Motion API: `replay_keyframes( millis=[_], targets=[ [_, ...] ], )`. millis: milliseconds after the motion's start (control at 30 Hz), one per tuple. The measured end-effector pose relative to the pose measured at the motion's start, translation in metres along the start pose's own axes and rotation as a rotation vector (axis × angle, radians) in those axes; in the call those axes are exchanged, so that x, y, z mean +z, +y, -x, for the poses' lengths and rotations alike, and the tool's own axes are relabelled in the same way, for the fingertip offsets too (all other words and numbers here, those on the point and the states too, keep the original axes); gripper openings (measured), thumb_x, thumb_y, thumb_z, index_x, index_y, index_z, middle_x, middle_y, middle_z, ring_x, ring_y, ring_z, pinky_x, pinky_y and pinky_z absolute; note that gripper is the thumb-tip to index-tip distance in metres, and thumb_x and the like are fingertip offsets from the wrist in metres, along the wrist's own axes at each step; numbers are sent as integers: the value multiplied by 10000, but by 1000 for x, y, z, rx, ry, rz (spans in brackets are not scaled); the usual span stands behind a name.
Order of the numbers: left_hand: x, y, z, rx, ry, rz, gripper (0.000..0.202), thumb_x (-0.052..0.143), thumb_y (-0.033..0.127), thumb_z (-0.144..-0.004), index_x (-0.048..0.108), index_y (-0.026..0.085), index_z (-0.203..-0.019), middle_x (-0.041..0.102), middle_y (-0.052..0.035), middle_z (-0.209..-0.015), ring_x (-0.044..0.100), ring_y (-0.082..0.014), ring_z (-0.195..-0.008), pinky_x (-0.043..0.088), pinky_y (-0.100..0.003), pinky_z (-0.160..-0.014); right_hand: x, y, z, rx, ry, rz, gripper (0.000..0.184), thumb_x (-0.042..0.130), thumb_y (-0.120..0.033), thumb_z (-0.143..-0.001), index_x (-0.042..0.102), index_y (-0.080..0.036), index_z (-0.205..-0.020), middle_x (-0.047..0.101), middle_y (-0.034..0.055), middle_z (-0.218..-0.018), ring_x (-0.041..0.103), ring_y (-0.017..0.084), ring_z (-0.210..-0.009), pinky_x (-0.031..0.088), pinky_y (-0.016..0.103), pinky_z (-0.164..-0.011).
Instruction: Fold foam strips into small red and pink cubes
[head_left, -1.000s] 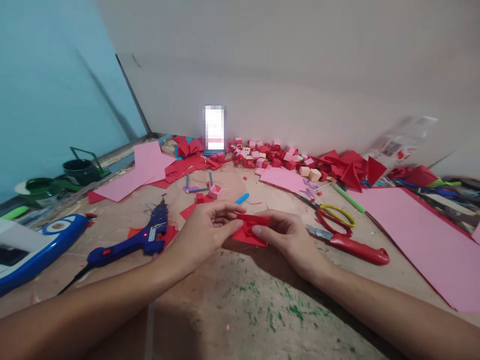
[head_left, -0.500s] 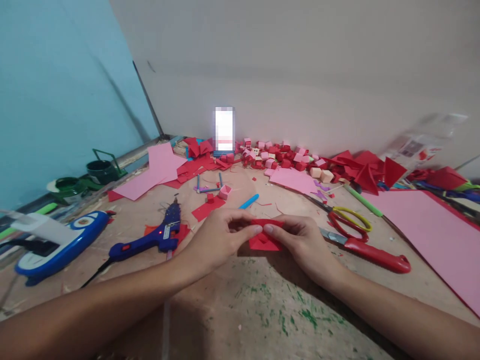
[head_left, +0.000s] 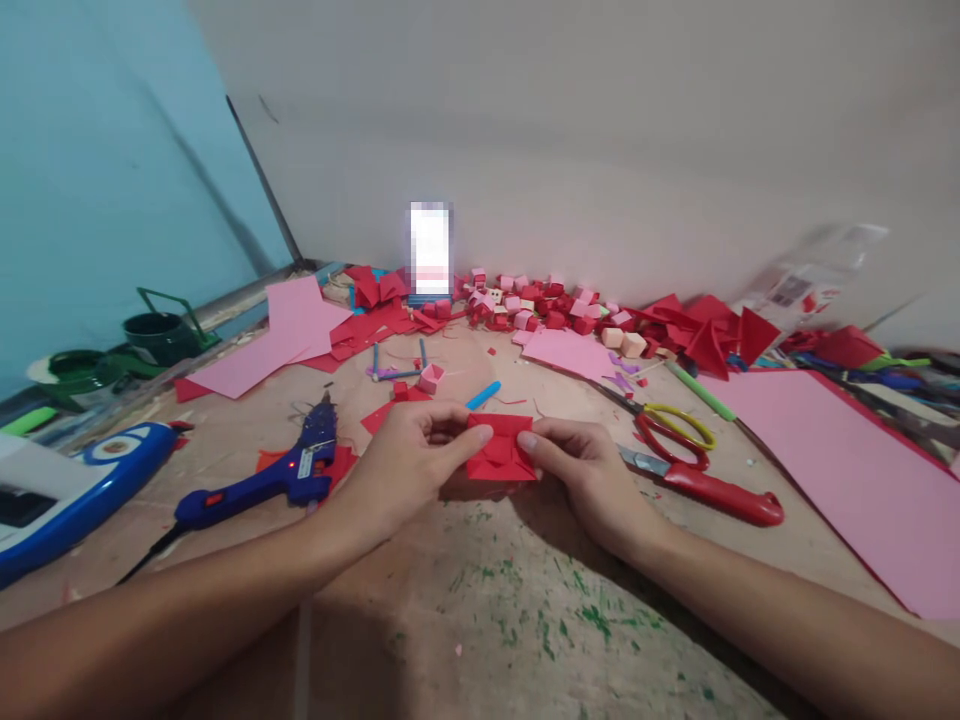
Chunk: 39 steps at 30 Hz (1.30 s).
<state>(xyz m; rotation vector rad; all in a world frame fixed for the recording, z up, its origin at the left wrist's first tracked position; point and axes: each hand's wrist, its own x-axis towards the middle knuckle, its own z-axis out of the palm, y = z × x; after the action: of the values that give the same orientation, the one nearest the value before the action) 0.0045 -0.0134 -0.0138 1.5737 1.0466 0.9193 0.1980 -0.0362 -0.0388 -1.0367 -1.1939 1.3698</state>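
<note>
A small folded piece of red paper [head_left: 501, 456] is held up between my two hands, its creased face turned toward me. My left hand [head_left: 425, 450] pinches its left edge, thumb on the front and fingers behind. On the opposite edge, my right hand [head_left: 577, 462] grips it the same way. Just beyond the paper lies a blue stick [head_left: 484, 394]. A small pink paper box [head_left: 431, 378] and a tiny red paper cube [head_left: 401, 391] sit farther back to the left. The fingertips behind the paper are hidden.
At left lies a blue glue gun [head_left: 259, 490] with its light on. To the right are a red-handled knife [head_left: 724, 494] and scissors [head_left: 675, 440]. Many small paper cubes [head_left: 555, 300] line the wall. Pink sheets [head_left: 832, 470] cover the right side; a bright screen [head_left: 430, 248] stands behind.
Both hands have shifted slightly left in view, along with the whole scene. The thumbs have spread apart, and more of the red paper's folded face now shows.
</note>
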Motion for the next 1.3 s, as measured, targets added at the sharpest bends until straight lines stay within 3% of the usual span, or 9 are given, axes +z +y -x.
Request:
replay_keyframes(
  millis=[167, 333, 467, 567, 833, 1000, 1100, 1200, 1300],
  targets=[
    [-1, 2, -1, 11, 19, -38, 224, 688, 368, -879, 760, 158, -848, 768, -49, -834, 688, -197, -747, 518, -281, -655, -1, 2, 0, -33, 7, -19, 371, 729, -488, -894, 742, -164, -713, 639, 15, -617, 547, 144, -573, 426, 275, -568],
    [0, 4, 0, 11, -14, -53, 224, 665, 376, -893, 714, 172, -814, 754, -39, -840, 686, -205, -792, 517, -295, -707, 2, -3, 1, 27, -2, 9, 254, 843, -417, -772, 772, -173, -762, 734, 34, -717, 634, 164, -635, 494, 282, -606],
    [0, 6, 2, 78, 136, -36, 147, 689, 325, -872, 664, 195, -937, 718, -20, -951, 669, -181, -842, 526, -282, -760, 3, -4, 1, 29, 45, -6, 266, 833, -407, -777, 752, -161, -716, 737, 43, -666, 657, 162, -590, 513, 276, -581],
    [-1, 8, 3, 157, 217, -76, 112, 697, 290, -852, 628, 203, -866, 660, 1, -916, 636, -158, -784, 510, -258, -697, 5, -5, 1, 27, 51, -8, 267, 822, -402, -790, 740, -164, -700, 733, 42, -634, 678, 169, -578, 528, 272, -569],
    [-1, 4, 1, 205, 139, -322, 112, 663, 263, -864, 756, 217, -825, 705, -48, -1066, 659, -219, -983, 525, -300, -761, 6, -8, 2, 11, 62, 0, 238, 792, -392, -820, 747, -173, -740, 737, 33, -638, 688, 164, -552, 522, 261, -528],
    [0, 6, 4, 224, 195, -309, 67, 691, 260, -851, 696, 211, -805, 710, -26, -971, 668, -203, -905, 536, -310, -781, 3, -4, 1, 38, 35, -14, 252, 805, -411, -807, 750, -168, -764, 740, 38, -667, 670, 165, -585, 515, 279, -578],
    [1, 10, 6, 219, 227, -255, 106, 713, 272, -837, 688, 215, -923, 708, -22, -1012, 675, -198, -876, 551, -316, -771, 2, -3, 1, 42, 3, 11, 252, 807, -415, -796, 761, -169, -769, 744, 37, -718, 656, 164, -636, 508, 290, -629],
    [1, 9, 7, 184, 145, -232, 214, 734, 287, -833, 721, 224, -1037, 740, -24, -1016, 677, -196, -854, 558, -321, -771, 1, -3, 2, 29, -13, 51, 231, 813, -398, -789, 772, -172, -765, 743, 32, -732, 632, 154, -644, 483, 283, -632],
    [1, 6, 4, 111, 64, -144, 156, 714, 308, -861, 729, 197, -970, 745, -26, -929, 680, -190, -825, 558, -314, -761, 1, -3, 2, 15, 5, 5, 218, 818, -388, -798, 774, -174, -814, 756, 35, -760, 645, 153, -656, 488, 278, -640]
  ],
)
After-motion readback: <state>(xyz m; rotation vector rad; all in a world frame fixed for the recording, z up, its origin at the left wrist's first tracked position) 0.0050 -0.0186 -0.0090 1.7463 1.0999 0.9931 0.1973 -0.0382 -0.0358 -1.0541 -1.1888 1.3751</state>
